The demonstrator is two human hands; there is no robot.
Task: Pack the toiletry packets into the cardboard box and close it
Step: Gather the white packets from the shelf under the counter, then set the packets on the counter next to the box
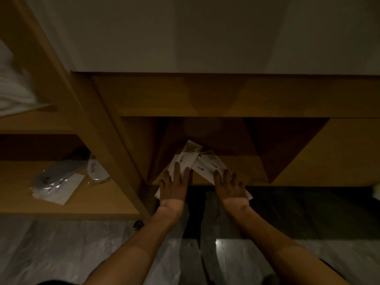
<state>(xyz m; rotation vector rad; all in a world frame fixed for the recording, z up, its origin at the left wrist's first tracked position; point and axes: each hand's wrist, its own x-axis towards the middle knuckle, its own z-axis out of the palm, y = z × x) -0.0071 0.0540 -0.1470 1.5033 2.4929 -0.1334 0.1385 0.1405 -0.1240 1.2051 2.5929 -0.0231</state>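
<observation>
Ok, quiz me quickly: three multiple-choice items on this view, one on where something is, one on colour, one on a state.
1. Where are the white packets?
A. under both hands at the open box's near edge
B. on the left shelf
C. on the floor

2. What colour is the cardboard box?
A. blue
B. brown
C. black

3. What state are the box flaps in?
A. taped shut
B. folded shut
C. open

Answers:
1 A, the left hand and right hand rest on them there.
2 B, its walls show tan-brown.
3 C, the flaps spread outward and the inside is visible.
</observation>
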